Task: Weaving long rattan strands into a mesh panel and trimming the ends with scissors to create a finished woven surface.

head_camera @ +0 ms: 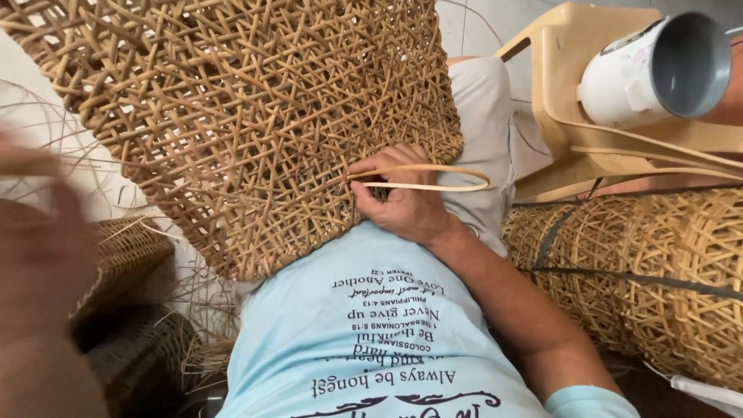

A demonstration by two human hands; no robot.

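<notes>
The right hand pinches a looped rattan strip against the lower right edge of the woven rattan panel on the lap — light, springy, best gripped near the weave. The left hand is blurred — its fingers unreadable.

A tan open lattice pattern is shown by the woven rattan panel. The rattan strip is pale yellow. A light blue shirt is printed with dark lettering. The mug is white, grey inside.
</notes>
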